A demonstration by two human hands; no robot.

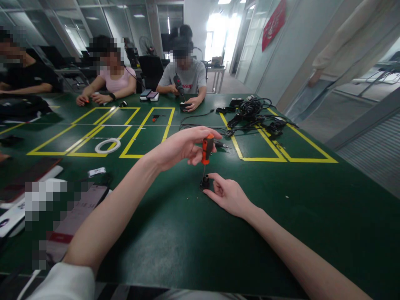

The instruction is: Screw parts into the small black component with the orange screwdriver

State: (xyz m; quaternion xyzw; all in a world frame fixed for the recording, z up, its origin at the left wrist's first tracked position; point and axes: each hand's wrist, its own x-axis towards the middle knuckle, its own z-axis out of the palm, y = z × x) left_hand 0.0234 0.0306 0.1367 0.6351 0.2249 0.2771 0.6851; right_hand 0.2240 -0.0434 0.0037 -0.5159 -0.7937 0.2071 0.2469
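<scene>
My left hand grips an orange and black screwdriver by its handle, the index finger lying over the top end. The screwdriver stands nearly upright, its thin shaft running down to a small black part on the green table. Thumb and index finger of my right hand pinch that black part from the right side. What kind of part it is I cannot make out. Two tiny specks, perhaps screws, lie on the table just in front of it.
A heap of black cables lies at the back right. A white tape roll rests on yellow-marked lines to the left. Phones lie at the near left. Across the table, a person holds a power drill; other people sit beside.
</scene>
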